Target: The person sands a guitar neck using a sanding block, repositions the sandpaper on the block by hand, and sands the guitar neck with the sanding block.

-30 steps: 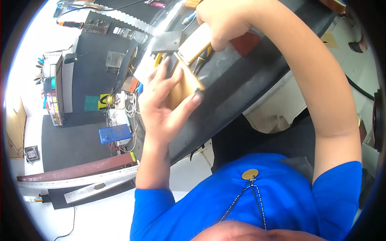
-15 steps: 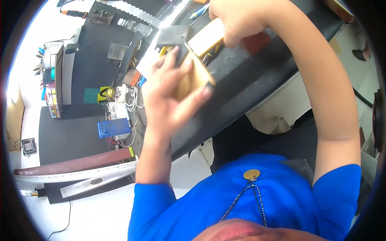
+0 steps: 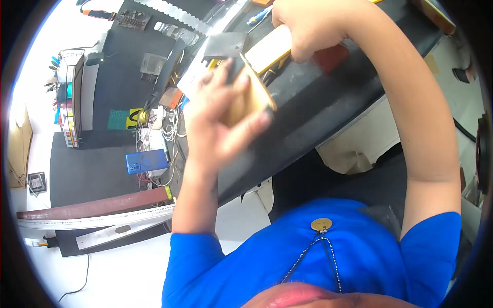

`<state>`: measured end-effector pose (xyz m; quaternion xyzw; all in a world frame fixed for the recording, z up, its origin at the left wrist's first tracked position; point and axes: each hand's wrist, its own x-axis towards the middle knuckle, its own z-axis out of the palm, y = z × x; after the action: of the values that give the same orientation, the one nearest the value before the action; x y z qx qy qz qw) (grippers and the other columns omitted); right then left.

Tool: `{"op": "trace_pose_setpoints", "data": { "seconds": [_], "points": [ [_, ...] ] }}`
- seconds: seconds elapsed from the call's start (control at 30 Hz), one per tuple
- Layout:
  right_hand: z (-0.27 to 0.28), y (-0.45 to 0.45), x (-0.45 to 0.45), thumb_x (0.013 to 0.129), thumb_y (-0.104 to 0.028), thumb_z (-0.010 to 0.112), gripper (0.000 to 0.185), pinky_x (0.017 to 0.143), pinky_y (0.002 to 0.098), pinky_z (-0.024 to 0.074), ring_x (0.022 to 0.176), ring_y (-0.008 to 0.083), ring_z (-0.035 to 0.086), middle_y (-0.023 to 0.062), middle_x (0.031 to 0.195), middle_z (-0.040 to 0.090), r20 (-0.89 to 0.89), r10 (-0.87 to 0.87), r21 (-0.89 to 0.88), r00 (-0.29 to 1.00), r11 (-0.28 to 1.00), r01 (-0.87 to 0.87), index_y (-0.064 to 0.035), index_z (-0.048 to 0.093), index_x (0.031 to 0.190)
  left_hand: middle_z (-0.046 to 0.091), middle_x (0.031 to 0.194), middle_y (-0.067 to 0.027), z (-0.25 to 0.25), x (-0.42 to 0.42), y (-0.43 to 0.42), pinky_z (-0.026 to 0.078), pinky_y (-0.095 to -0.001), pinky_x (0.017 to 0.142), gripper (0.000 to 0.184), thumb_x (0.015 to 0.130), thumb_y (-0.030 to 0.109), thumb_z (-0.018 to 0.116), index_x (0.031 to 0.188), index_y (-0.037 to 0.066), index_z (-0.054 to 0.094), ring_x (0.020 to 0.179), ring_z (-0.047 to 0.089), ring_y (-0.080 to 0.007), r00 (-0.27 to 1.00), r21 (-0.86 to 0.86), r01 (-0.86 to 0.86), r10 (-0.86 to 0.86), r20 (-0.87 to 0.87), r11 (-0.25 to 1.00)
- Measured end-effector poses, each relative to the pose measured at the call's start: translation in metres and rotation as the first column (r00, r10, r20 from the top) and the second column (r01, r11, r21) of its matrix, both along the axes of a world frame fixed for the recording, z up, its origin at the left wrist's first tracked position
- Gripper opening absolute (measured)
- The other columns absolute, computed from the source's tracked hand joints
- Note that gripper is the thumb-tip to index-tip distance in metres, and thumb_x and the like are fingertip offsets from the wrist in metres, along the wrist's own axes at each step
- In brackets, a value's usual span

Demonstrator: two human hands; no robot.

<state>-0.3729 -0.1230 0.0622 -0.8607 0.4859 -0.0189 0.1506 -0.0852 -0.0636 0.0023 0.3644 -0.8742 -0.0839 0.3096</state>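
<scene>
My left hand (image 3: 215, 115) grips a tan wooden block (image 3: 251, 100), its thumb along the near end and its fingers spread over the far side. The block has a dark part near the fingertips. At the upper middle, my right hand (image 3: 313, 31) is closed round a long bar with a pale face and yellow edges (image 3: 269, 50), its fingertips mostly hidden. The bar's near end lies close to the block; whether they touch I cannot tell. A dark grey flat block (image 3: 225, 46) is beside them, and a dark red piece (image 3: 331, 59) lies under my right hand.
On the dark worktop are a blue phone (image 3: 147, 161), tangled white cables (image 3: 172, 126), a clear bottle (image 3: 177, 33) and an orange-handled screwdriver (image 3: 99, 14). A rack of small items (image 3: 69, 97) stands at left. A brown bar (image 3: 92, 204) and rulers lie lower left.
The view has shifted, so the bench items sit slightly differently in it. Both hands keep their grips and appear a little further right, with the block and bar.
</scene>
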Motion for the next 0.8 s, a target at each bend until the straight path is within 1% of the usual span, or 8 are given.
{"op": "trace_pose_setpoints", "data": {
  "seconds": [0.07,0.17,0.27,0.43,0.5,0.57,0.67,0.8],
  "points": [
    [0.0,0.0,0.003,0.074,-0.033,0.08,0.035,0.081,0.0447,0.0593,0.088,0.0349,0.077,0.0188,0.092,0.079,-0.029,-0.016,-0.014,0.999,1.0,0.016,-0.0049,0.083,0.095,0.067,0.139,-0.0358,-0.002,0.016,0.006,0.044,-0.0524,0.116,0.06,0.073,0.03,0.097,0.121,-0.002,0.079,0.133,0.064,-0.0413,0.997,0.001,0.068,-0.068,0.024,0.998],
    [0.0,0.001,0.002,0.074,-0.033,0.079,0.035,0.081,0.0449,0.0594,0.088,0.0351,0.077,0.0186,0.092,0.08,-0.038,-0.029,0.001,0.999,1.0,0.029,-0.0052,0.083,0.095,0.07,0.136,-0.0338,-0.007,0.013,-0.014,0.045,-0.0529,0.115,0.059,0.074,0.03,0.096,0.12,-0.003,0.079,0.128,0.068,-0.0397,0.975,0.172,-0.143,0.168,-0.144,0.975],
    [-0.005,-0.003,0.003,0.074,-0.032,0.078,0.034,0.081,0.045,0.0596,0.088,0.0354,0.077,0.0186,0.091,0.08,0.004,-0.006,-0.056,1.0,0.998,0.006,-0.0052,0.083,0.094,0.07,0.134,-0.0339,0.001,-0.002,0.006,0.047,-0.0532,0.112,0.062,0.072,0.033,0.098,0.119,-0.003,0.079,0.134,0.064,-0.0422,0.999,-0.035,0.016,-0.015,0.028,0.999],
    [0.0,-0.001,0.004,0.074,-0.032,0.077,0.032,0.082,0.0449,0.0599,0.088,0.0347,0.078,0.0183,0.091,0.079,-0.039,-0.018,-0.038,0.999,0.999,0.017,-0.0064,0.083,0.094,0.067,0.14,-0.0341,-0.002,0.006,-0.012,0.047,-0.0527,0.113,0.064,0.072,0.034,0.098,0.123,0.001,0.079,0.132,0.064,-0.0451,0.989,0.114,-0.13,0.137,-0.06,0.985],
    [0.002,0.0,0.007,0.074,-0.032,0.078,0.033,0.082,0.0449,0.0599,0.088,0.0345,0.078,0.0182,0.091,0.079,-0.036,-0.019,-0.025,0.999,1.0,0.018,-0.0068,0.083,0.094,0.068,0.14,-0.0338,0.003,-0.004,0.003,0.047,-0.0514,0.113,0.064,0.071,0.035,0.098,0.122,0.0,0.079,0.132,0.063,-0.0436,0.994,-0.097,0.018,-0.007,0.109,0.995],
    [-0.001,0.0,0.003,0.073,-0.032,0.078,0.033,0.082,0.045,0.0599,0.088,0.0345,0.078,0.0181,0.091,0.08,-0.023,-0.027,-0.023,0.999,0.999,0.026,-0.0071,0.083,0.093,0.07,0.135,-0.0338,-0.001,0.015,0.002,0.048,-0.0498,0.112,0.062,0.069,0.034,0.098,0.118,0.001,0.081,0.131,0.065,-0.0428,0.998,-0.029,0.056,-0.055,0.04,0.998],
    [-0.001,-0.001,0.006,0.073,-0.032,0.079,0.032,0.082,0.0451,0.0599,0.088,0.0347,0.078,0.0179,0.091,0.08,0.012,-0.001,0.008,1.0,1.0,0.001,-0.0076,0.083,0.093,0.072,0.132,-0.0342,-0.004,0.009,-0.016,0.045,-0.0518,0.115,0.063,0.069,0.035,0.098,0.117,-0.001,0.08,0.132,0.066,-0.0406,0.981,0.122,-0.165,0.176,-0.083,0.979],
    [0.001,-0.001,0.004,0.073,-0.031,0.078,0.031,0.082,0.0452,0.0598,0.089,0.0347,0.078,0.0176,0.091,0.08,-0.005,-0.012,0.004,1.0,1.0,0.012,-0.0082,0.083,0.094,0.071,0.134,-0.0343,0.001,0.006,0.005,0.044,-0.0532,0.115,0.06,0.07,0.033,0.098,0.116,0.0,0.08,0.133,0.065,-0.0425,0.998,-0.043,0.056,-0.054,0.038,0.998]
  ]
}}
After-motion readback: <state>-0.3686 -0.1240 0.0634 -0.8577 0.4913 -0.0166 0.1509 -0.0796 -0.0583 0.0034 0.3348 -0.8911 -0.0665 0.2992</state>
